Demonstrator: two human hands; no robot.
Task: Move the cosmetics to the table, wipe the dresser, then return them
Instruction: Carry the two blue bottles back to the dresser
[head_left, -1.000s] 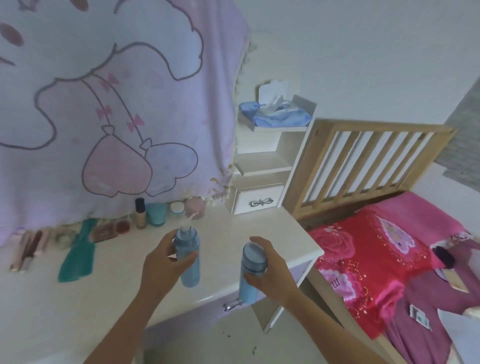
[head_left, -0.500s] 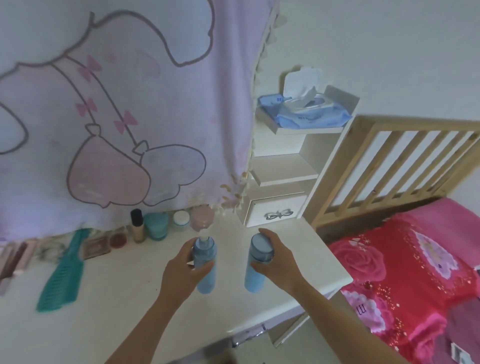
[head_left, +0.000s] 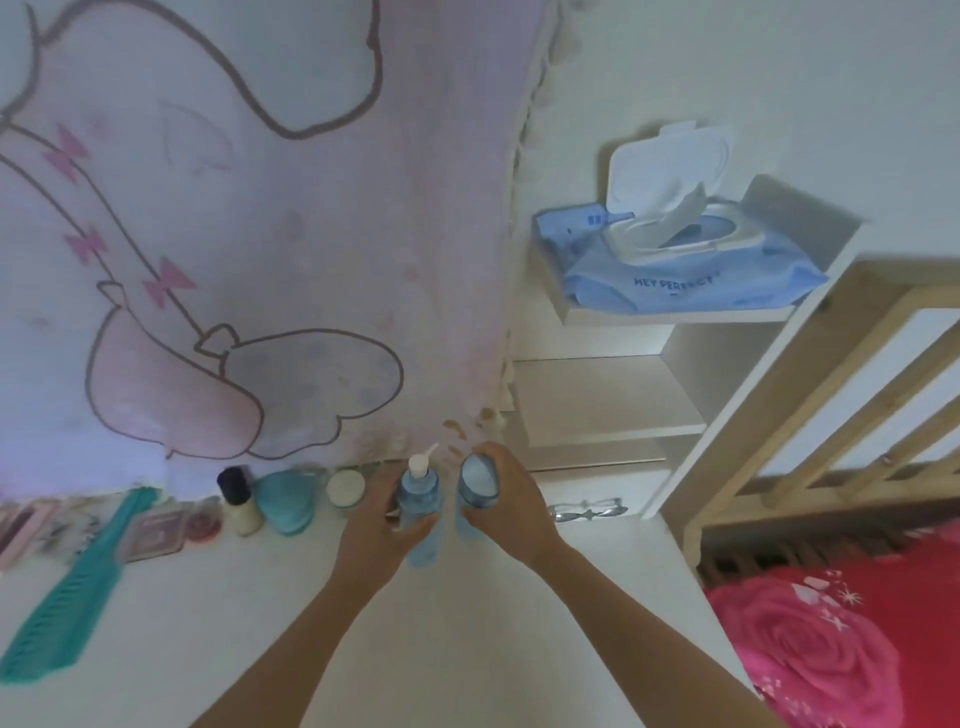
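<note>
My left hand (head_left: 376, 525) grips a blue pump bottle (head_left: 420, 506) with a white nozzle, upright over the white dresser top (head_left: 249, 623). Right beside it my right hand (head_left: 511, 506) grips a blue capped bottle (head_left: 475, 493), also upright. Both bottles are at the back of the dresser near the hanging cloth; I cannot tell whether their bases touch the surface. Along the back edge stand a dark-capped foundation bottle (head_left: 238, 501), a teal jar (head_left: 287, 499) and a white-lidded jar (head_left: 345, 488).
A teal comb (head_left: 72, 587), a compact (head_left: 156, 535) and lipsticks lie at the left. A pink cartoon cloth (head_left: 260, 234) hangs behind. A shelf unit (head_left: 602, 410) at the right holds an open wet-wipe pack (head_left: 675, 260). A wooden bed rail (head_left: 831, 415) and red rose blanket (head_left: 831, 649) lie right.
Both hands have carried the two blue bottles forward from the dresser's front edge to its back, close to the jars. The camera has come closer and tilted down.
</note>
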